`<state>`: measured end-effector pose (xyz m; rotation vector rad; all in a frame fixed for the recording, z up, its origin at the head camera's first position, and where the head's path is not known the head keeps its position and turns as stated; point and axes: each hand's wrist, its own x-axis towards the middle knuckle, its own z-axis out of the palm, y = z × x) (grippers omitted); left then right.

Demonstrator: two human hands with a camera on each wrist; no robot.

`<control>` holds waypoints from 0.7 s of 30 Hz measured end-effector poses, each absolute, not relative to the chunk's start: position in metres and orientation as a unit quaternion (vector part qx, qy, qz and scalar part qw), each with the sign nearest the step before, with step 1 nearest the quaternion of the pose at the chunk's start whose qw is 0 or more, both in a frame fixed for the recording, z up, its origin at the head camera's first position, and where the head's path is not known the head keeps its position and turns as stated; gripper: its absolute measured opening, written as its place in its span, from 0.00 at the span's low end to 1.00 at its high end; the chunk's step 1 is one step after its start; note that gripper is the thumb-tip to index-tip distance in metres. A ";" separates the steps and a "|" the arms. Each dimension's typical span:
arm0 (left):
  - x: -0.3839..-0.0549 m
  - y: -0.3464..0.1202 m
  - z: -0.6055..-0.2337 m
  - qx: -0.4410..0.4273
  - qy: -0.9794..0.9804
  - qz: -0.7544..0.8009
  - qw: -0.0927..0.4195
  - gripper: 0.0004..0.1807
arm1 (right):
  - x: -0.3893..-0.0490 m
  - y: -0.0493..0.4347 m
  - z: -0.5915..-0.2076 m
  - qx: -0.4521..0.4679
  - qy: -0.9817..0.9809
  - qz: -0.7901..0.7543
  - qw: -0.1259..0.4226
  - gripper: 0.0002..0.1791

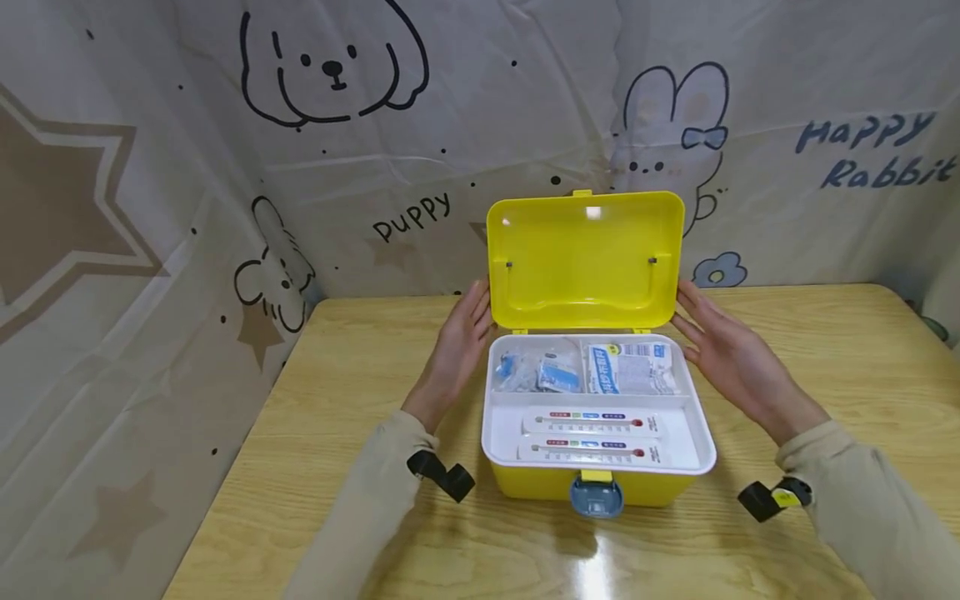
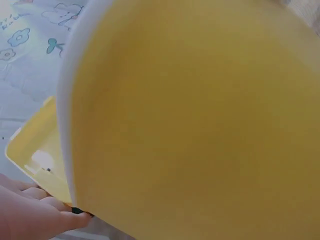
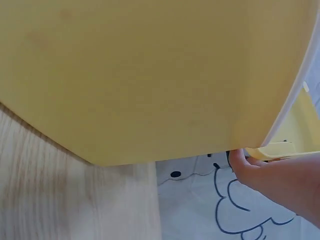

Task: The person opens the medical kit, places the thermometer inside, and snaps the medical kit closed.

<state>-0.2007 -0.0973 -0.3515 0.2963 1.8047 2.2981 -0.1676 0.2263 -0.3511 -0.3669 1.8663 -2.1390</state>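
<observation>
A yellow storage box [image 1: 517, 482] with a white inner tray [image 1: 504, 429] stands on the table, its yellow lid [image 1: 585, 258] raised upright at the back. My left hand [image 1: 455, 346] is at the lid's lower left edge with fingers extended. Across from it, the fingers of my right hand [image 1: 738, 358] reach the lid's lower right edge, also extended. In both wrist views the box's yellow side fills much of the picture. The tray holds two thermometer-like strips [image 1: 592, 423] in front, plastic-wrapped blue and white items [image 1: 558, 372] back left and a printed packet [image 1: 633, 368] back right.
The wooden table [image 1: 360, 417] extends on both sides of the box. Behind it hangs a pale curtain [image 1: 450, 125] with cartoon prints, close to the lid. A grey-blue latch [image 1: 597, 497] hangs at the box's front.
</observation>
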 end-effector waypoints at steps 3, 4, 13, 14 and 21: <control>-0.198 -0.095 -0.348 0.107 0.624 0.768 0.093 0.40 | -0.166 0.226 -0.349 -0.127 0.659 -0.731 0.127 0.32; -0.197 -0.095 -0.347 0.110 0.628 0.765 0.091 0.39 | -0.166 0.225 -0.348 -0.127 0.664 -0.726 0.125 0.32; -0.188 -0.096 -0.341 0.126 0.663 0.735 0.066 0.40 | -0.160 0.226 -0.344 -0.136 0.687 -0.705 0.111 0.31; -0.187 -0.096 -0.341 0.129 0.669 0.729 0.063 0.40 | -0.159 0.226 -0.344 -0.136 0.691 -0.701 0.109 0.31; -0.178 -0.097 -0.340 0.144 0.688 0.710 0.045 0.40 | -0.152 0.226 -0.344 -0.153 0.724 -0.667 0.091 0.30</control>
